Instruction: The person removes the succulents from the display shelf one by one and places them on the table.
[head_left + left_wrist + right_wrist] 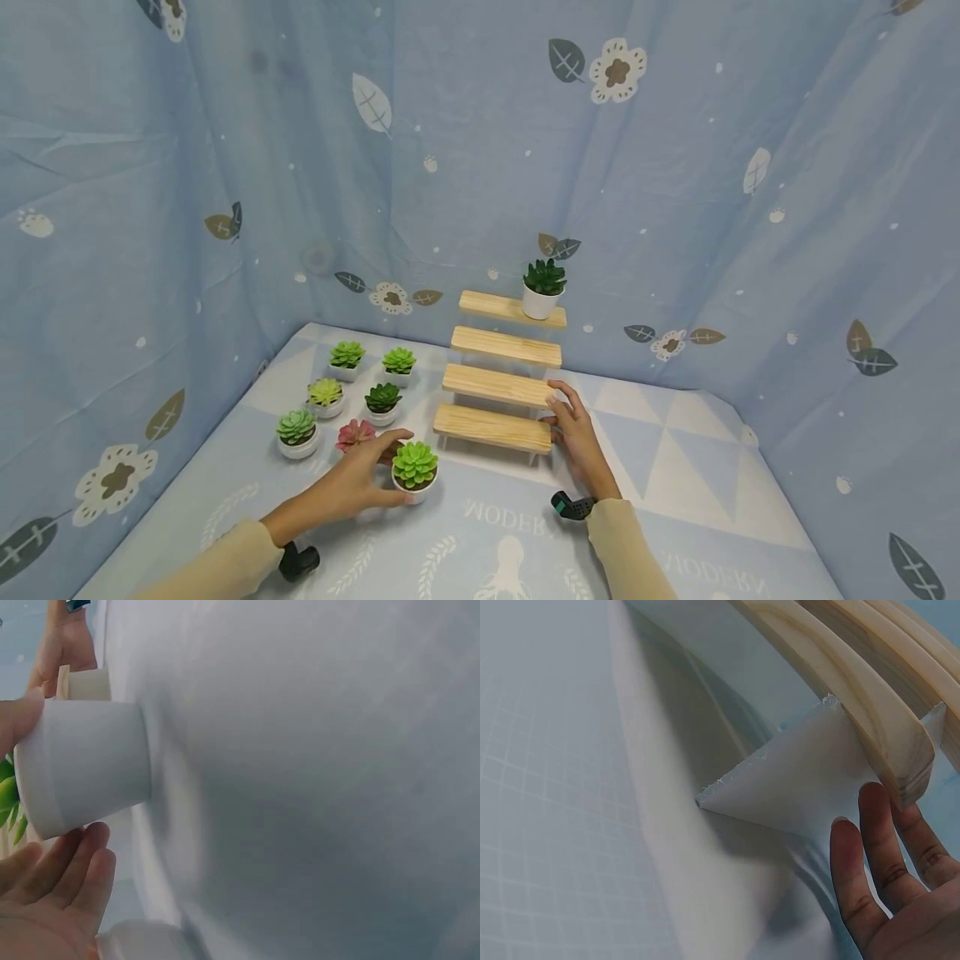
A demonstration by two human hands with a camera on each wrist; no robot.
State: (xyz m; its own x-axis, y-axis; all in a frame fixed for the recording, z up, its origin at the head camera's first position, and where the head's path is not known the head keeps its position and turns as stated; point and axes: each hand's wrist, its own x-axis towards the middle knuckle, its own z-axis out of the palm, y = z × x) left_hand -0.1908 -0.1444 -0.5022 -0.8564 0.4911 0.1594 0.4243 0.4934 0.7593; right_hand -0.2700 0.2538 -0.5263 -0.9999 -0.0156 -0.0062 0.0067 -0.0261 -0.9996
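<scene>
In the head view my left hand (367, 475) holds a small white pot with a bright green succulent (415, 467), thumb on the near side and fingers on the far side. The left wrist view shows the thumb on the pot's (90, 761) wall and fingertips right at its rim, the base close over the tabletop. My right hand (577, 433) touches the right end of a four-step wooden stand (495, 427). In the right wrist view its loosely extended fingers (885, 855) reach the end of a plank (885, 712). A dark green potted succulent (542, 300) stands on the top step's right end.
Left of the stand are several potted succulents, including a pale green one (297, 432), a dark one (382, 402) and a pink one (356, 433) close by the left hand. Patterned blue curtain (465, 167) encloses the table (675, 517) at the back and sides.
</scene>
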